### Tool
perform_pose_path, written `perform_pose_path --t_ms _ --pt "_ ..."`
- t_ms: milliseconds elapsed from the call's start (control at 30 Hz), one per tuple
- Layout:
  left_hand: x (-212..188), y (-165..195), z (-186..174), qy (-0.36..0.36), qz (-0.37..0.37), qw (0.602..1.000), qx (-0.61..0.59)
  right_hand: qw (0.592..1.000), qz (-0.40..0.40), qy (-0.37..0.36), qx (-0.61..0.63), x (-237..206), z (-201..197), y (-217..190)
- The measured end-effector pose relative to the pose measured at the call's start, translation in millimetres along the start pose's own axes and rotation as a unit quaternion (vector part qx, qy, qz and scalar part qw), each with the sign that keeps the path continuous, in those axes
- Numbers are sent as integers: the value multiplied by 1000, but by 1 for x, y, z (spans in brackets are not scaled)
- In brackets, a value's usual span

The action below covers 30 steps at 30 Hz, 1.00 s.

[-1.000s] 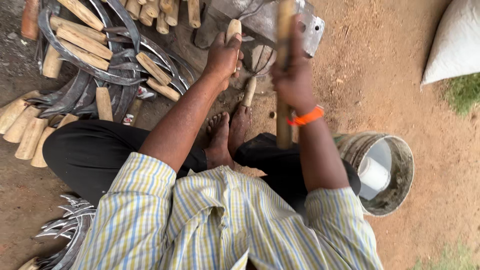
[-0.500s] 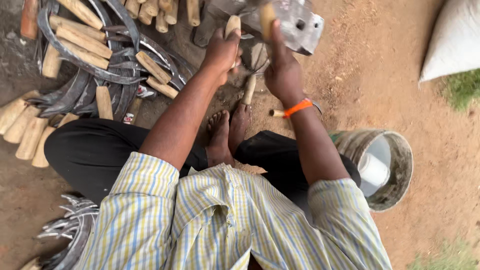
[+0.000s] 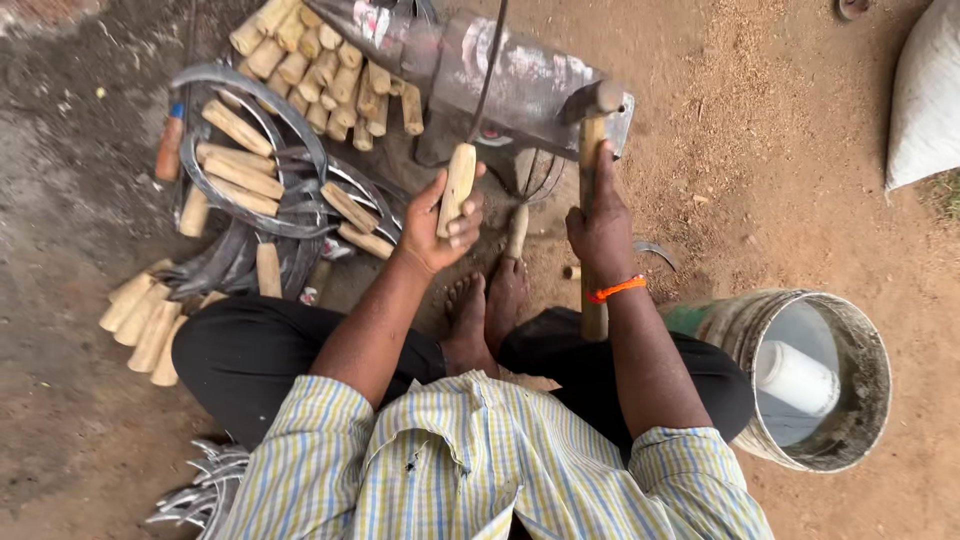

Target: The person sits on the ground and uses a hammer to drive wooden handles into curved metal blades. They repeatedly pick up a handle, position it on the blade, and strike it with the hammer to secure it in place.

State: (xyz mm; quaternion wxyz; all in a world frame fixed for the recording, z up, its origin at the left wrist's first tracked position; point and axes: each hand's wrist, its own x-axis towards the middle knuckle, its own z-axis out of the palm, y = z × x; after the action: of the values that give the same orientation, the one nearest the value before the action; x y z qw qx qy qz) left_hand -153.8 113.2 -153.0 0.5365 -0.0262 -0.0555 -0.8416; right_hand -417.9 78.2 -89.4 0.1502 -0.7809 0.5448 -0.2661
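Your left hand (image 3: 440, 225) sat just left of the frame's centre, fingers wrapped tight around the pale wooden handle of a sickle (image 3: 459, 185), its thin dark blade running straight up to the top edge across the metal anvil (image 3: 520, 85). Your right hand (image 3: 600, 225) was right of centre, closed around the wooden shaft of a hammer (image 3: 590, 130), whose head lay against the anvil's right end in the upper middle. Your bare feet (image 3: 490, 315) were pressed together below the two hands. A heap of finished sickles (image 3: 270, 210) with wooden handles filled the upper left. A metal bucket (image 3: 850, 330) holding a white cup stood at the lower right, and a white sack (image 3: 925, 95) lay at the upper right edge.
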Motion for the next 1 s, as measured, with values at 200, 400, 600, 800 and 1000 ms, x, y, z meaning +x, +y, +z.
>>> perform_pose_path --t_ms 200,400,600,800,1000 --pt "-7 -3 -3 5 -3 1000 7 996 64 -53 -17 -2 6 5" --pt "-3 -8 8 63 42 992 99 990 75 -84 -82 -9 13 -6" --pt "7 -36 31 230 272 675 646 997 39 -58 -40 -9 13 -4" --pt "0 -50 36 284 195 644 683 995 49 -72 -52 -10 16 2" --pt "-2 -50 33 281 177 654 679 996 43 -73 -42 -10 19 8"
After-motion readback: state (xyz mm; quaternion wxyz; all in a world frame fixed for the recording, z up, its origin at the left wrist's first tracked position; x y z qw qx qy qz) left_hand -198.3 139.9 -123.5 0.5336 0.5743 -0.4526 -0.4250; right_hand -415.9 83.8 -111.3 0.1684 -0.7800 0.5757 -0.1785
